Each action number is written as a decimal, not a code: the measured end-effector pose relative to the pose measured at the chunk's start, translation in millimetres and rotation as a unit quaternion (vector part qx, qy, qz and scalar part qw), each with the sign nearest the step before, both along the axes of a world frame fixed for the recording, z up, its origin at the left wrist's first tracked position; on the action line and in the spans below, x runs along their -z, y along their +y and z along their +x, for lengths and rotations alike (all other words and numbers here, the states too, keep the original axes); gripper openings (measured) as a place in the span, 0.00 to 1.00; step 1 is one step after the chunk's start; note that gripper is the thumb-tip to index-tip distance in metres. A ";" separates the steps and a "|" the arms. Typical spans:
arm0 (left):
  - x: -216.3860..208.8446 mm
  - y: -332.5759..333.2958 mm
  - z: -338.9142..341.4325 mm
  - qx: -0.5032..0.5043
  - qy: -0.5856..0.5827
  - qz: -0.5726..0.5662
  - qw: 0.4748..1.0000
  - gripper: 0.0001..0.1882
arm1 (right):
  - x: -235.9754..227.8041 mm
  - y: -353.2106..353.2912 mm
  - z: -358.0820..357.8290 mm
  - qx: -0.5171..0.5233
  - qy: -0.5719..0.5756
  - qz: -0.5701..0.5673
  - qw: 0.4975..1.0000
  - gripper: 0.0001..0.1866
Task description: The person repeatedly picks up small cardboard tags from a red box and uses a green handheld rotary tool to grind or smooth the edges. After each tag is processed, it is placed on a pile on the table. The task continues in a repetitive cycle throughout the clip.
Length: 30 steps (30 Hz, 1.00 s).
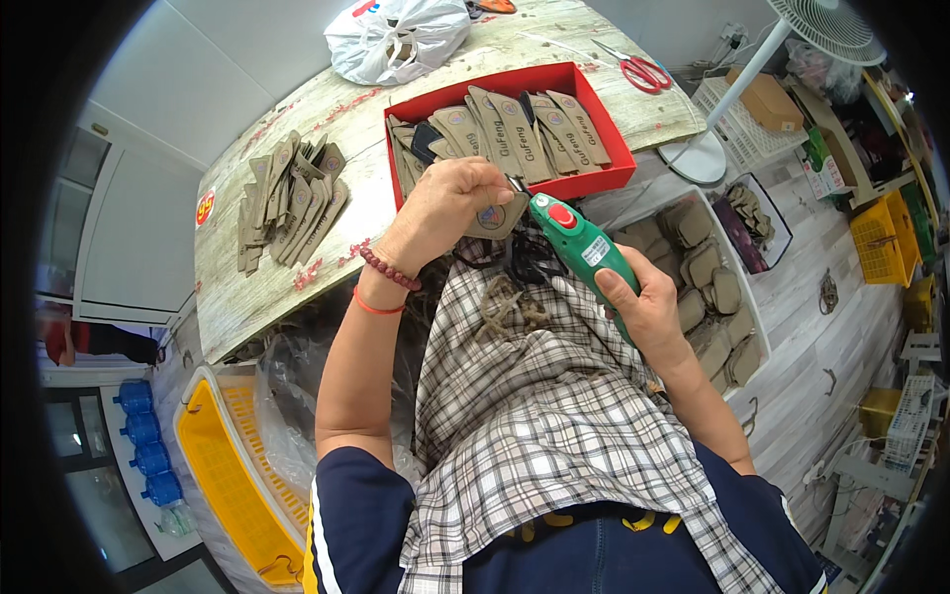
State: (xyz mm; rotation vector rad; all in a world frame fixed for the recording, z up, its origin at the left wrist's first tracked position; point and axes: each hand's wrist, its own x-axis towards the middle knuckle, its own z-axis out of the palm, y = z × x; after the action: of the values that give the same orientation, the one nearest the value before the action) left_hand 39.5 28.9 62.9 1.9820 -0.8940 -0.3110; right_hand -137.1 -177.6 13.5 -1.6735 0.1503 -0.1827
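My left hand [450, 203] pinches a tan fabric piece [492, 220] with a small round emblem, in front of the red box's near edge. My right hand [648, 302] is wrapped round a green handheld power tool [584, 243] with a red button. Its short metal tip points at the fabric piece, close to my left fingertips; I cannot tell whether they touch. Just beyond my hands, a red box [618, 148] holds rows of similar tan pieces [510, 139] and some dark ones. Dark cords [529, 259] hang below the held piece, over my checked apron [564, 396].
A loose pile of tan pieces [292, 203] lies left on the table [237, 307]. At the back are a white plastic bag [396, 45] and red scissors [643, 74]. A white bin of tan pouches [708, 267], a standing fan [693, 158] and a yellow basket [228, 475] surround me.
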 end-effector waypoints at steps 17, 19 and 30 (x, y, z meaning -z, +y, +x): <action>58.6 44.8 111.4 -0.325 -0.318 0.256 0.853 0.31 | 5.2 0.7 1.1 0.024 0.027 -0.019 0.999 0.24; 84.3 6.7 127.7 -0.323 -0.287 0.245 0.868 0.32 | 5.7 0.7 2.3 0.024 0.031 -0.021 0.999 0.25; 72.9 -13.0 90.1 -0.348 -0.035 -0.234 0.907 0.08 | 10.3 0.1 8.8 0.029 0.000 -0.030 0.999 0.23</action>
State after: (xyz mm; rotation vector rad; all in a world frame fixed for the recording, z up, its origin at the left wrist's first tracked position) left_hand 129.6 15.8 -10.0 1.7239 -0.2159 0.3600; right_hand -128.3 -177.4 3.2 -1.7297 0.1943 -0.2322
